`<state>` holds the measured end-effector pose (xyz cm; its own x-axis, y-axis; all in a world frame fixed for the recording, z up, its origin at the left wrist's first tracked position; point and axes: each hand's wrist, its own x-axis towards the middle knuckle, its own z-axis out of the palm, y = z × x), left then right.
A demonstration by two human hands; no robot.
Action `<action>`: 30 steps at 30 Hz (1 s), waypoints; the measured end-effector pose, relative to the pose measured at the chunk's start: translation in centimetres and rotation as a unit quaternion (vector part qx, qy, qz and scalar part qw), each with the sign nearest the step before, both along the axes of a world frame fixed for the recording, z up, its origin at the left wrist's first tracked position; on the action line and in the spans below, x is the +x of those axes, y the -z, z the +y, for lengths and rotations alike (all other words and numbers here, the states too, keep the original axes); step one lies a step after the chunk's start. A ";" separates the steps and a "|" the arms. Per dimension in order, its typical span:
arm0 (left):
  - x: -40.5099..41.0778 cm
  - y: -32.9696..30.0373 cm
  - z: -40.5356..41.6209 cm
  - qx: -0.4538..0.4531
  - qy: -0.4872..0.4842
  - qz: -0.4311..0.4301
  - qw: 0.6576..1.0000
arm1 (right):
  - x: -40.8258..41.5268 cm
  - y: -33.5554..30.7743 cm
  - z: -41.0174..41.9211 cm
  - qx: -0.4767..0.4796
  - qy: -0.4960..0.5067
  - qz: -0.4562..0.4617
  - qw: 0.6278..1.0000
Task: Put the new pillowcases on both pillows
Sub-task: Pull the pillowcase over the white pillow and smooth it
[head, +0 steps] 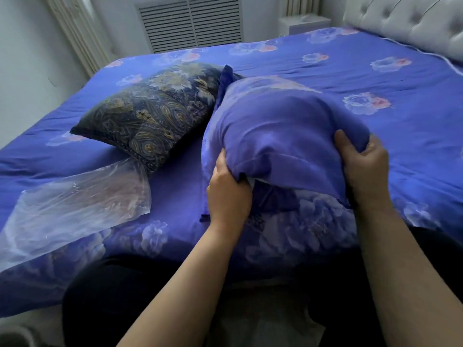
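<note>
Both hands grip the near end of a plump pillow in a violet-blue floral fabric pillowcase (283, 121), which lies on the bed directly ahead of the person. The left hand (229, 189) has its fingers curled into the cloth at the pillow's near left corner, bunching the fabric at the case's open edge, where a sliver of white inner pillow shows just right of the knuckles. The right hand (363, 166) clasps the near right corner, thumb on top and fingers wrapped round the side, squeezing the stuffing in. Loose cloth of the case hangs down between the two hands and rests on the bed.

Beyond and to the left of the left hand lies a second pillow in a dark navy paisley and floral patterned pillowcase (152, 113), tilted on the bed, its far right corner touching the pillow being held. Below that, well to the left of the left hand, a crumpled clear plastic bag (75, 209) lies on the cover, its upper right edge tucked under the dark pillow's near corner.

Everything rests on a violet-blue bed cover printed with pale and pink flowers (350, 71). Far beyond the right hand, at the upper right, stands a white tufted padded headboard (406, 23). Beyond the bed is a white slatted vent panel (190, 21) on the wall.
</note>
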<state>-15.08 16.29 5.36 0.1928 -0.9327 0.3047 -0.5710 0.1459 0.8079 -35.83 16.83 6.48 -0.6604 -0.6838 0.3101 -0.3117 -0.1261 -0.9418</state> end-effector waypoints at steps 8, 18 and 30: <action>-3.5 7.0 1.6 0.210 -0.003 0.576 0.790 | 3.2 1.1 -2.5 0.016 -0.210 -0.030 0.977; 9.3 6.2 4.2 -0.155 -0.037 0.261 0.952 | 13.2 5.1 -1.7 0.024 -0.361 0.076 0.929; 14.6 -0.1 -2.3 0.040 0.013 -0.128 0.991 | 15.8 6.2 -3.1 0.092 -0.221 -0.071 0.968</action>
<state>-0.52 14.03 5.49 0.0939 -0.9595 0.2657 -0.7560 0.1049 0.6461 -20.03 13.68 0.28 -0.3178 -0.9445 0.0831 -0.1315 -0.0429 -0.9904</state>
